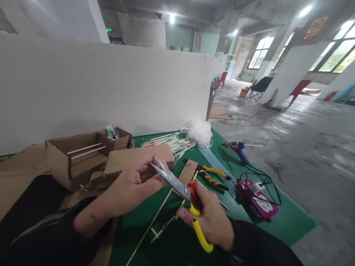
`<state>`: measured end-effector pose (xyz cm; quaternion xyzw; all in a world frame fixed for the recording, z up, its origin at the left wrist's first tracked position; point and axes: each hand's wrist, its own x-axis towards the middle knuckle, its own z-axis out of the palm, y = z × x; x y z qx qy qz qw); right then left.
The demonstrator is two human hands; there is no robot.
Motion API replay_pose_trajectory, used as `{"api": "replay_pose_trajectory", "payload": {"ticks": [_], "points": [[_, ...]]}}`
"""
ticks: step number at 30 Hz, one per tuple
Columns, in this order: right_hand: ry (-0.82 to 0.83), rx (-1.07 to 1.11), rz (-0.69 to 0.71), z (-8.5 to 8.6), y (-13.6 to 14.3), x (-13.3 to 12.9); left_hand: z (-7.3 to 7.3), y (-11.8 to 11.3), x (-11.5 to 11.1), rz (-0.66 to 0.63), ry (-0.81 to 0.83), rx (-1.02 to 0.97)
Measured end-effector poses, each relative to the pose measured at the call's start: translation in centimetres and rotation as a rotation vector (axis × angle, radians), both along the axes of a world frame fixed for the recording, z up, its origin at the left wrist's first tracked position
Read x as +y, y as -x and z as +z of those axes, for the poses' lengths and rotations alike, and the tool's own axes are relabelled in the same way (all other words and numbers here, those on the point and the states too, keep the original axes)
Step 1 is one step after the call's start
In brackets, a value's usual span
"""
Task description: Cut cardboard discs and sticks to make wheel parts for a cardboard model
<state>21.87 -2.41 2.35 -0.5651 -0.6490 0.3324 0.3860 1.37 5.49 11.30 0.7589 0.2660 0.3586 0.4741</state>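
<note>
My right hand (208, 214) grips a pair of scissors (173, 181) with orange and yellow handles. Their blades are parted and point up and left. My left hand (135, 184) is closed, with fingers and thumb curled close to the blades; what it pinches, if anything, is too small to make out. Behind it lies a closed cardboard box (133, 157). A flat cardboard strip (189, 170) sits beyond the scissors. Below my hands, a thin wooden stick (149, 229) and a small stick piece with a crossbar (158, 234) rest on the green table mat (133, 221).
Left stands an open cardboard box (59, 162) with sticks across it. Farther back are loose sticks (166, 142) and tangled white string (201, 133). Yellow-black pliers (215, 177), a blue glue gun (238, 149) and a purple power strip (257, 203) with a cable lie right. A white panel (111, 88) rises behind.
</note>
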Motion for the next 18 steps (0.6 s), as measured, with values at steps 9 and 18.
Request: {"api": "replay_pose_trajectory", "payload": {"ticks": [9, 18], "points": [[-0.163, 0.168, -0.009, -0.4, -0.5, 0.1, 0.3, -0.2, -0.2, -0.033, -0.042, 0.096], [-0.209, 0.185, -0.091, -0.1, -1.3, 0.5, -0.3, -0.3, 0.1, -0.026, -0.015, 0.205]]}}
